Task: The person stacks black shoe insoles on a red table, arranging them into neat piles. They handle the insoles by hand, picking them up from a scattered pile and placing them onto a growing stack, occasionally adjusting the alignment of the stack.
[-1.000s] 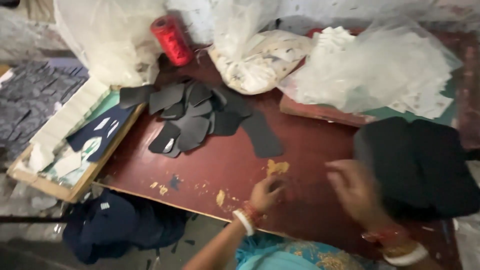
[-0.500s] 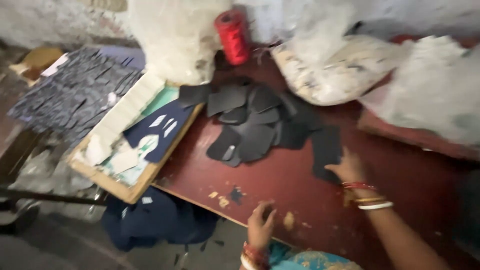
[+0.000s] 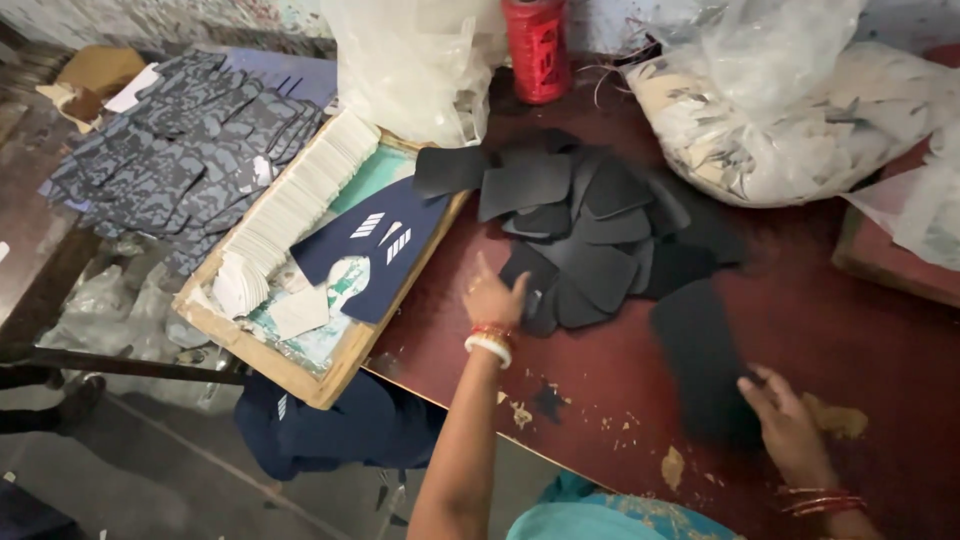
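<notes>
Left hand (image 3: pixel 493 298) at near edge of black cut-piece pile (image 3: pixel 590 235), grip closing on one piece. Right hand (image 3: pixel 790 428) flat, fingers spread, touching long black strip (image 3: pixel 700 355) on bench (image 3: pixel 880 330).

A small cutting workshop: dark cut pieces (image 3: pixel 600 240) heaped on a worn red table (image 3: pixel 850 330); bagged offcuts (image 3: pixel 790 120); red thread spool (image 3: pixel 536 48)

I see bare table (image 3: pixel 620 400) between my hands; black pieces (image 3: pixel 590 230), bags (image 3: pixel 780 110) and spool (image 3: pixel 535 50) block the back.
</notes>
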